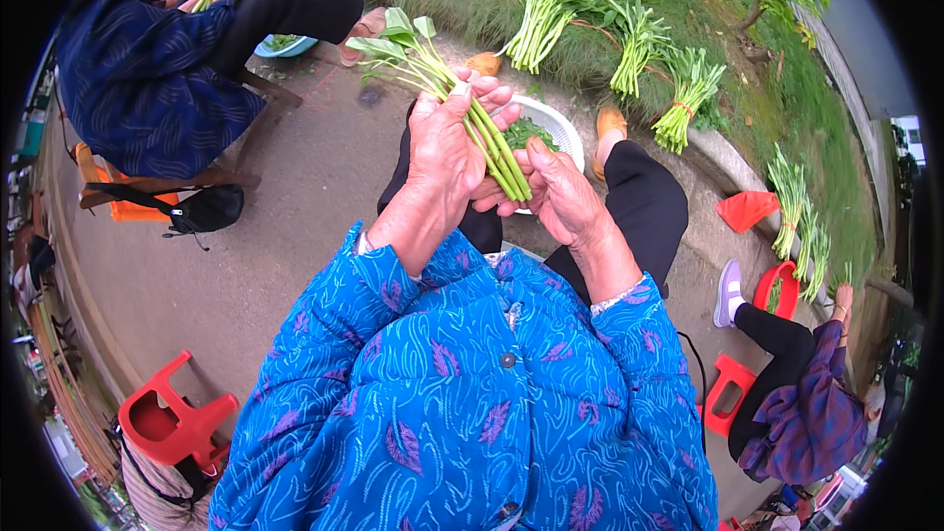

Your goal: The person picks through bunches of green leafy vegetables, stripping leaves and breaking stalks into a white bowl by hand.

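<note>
A small bunch of leafy greens [497, 152], with long pale-green stems and a few broad leaves at the top, lies slantwise across my hands above my lap. My left hand [438, 143] is closed around its middle, thumb over the stems. My right hand [573, 199] is at the cut ends, its fingers curled beneath them and its thumb raised apart. Below my hands, between my knees, sits a white plastic basket [568, 130] with loose green leaves [536, 135] in it; my hands hide part of it.
Tied bundles of greens [544, 15] lie along the grassy verge ahead, more [790, 202] to the right. One person [162, 88] sits at left, another [811, 403] at right. Red plastic stools [177, 413] stand behind on both sides. A red basin [787, 280] is at far right.
</note>
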`<state>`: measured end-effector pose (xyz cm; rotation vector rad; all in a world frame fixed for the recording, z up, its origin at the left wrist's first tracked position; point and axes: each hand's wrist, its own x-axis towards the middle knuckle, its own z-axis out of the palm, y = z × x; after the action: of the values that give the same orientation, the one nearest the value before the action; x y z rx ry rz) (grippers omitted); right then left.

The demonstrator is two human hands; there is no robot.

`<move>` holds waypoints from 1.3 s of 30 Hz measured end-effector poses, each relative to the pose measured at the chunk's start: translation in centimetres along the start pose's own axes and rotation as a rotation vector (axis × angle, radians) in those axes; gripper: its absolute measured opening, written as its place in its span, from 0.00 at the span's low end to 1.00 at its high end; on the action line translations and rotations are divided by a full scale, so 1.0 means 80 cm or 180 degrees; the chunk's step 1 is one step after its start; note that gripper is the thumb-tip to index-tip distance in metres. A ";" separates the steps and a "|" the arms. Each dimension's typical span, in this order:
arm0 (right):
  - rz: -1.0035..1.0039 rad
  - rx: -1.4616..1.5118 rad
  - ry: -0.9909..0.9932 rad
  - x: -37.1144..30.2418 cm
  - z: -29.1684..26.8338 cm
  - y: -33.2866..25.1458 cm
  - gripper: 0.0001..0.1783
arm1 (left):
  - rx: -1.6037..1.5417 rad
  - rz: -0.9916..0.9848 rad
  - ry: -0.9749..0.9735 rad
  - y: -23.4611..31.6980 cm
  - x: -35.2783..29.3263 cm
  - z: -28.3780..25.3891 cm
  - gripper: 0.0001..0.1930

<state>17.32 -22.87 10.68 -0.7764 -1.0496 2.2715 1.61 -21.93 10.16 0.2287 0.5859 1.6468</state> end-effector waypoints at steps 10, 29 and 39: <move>-0.0239 -0.0457 0.0370 0.000 0.003 0.000 0.27 | 0.0062 0.0136 0.0000 -0.002 -0.003 0.005 0.13; -0.0015 -0.0775 0.0104 -0.001 -0.008 0.002 0.15 | 0.0116 0.0557 0.0176 0.001 -0.001 0.006 0.15; -0.0083 -0.0472 0.0120 0.002 -0.004 -0.003 0.20 | 0.0183 0.0524 0.0209 -0.003 -0.001 0.006 0.16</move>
<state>17.48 -22.48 10.67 -0.8566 -1.2139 2.1674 2.09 -21.87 10.49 0.2718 0.6798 1.8033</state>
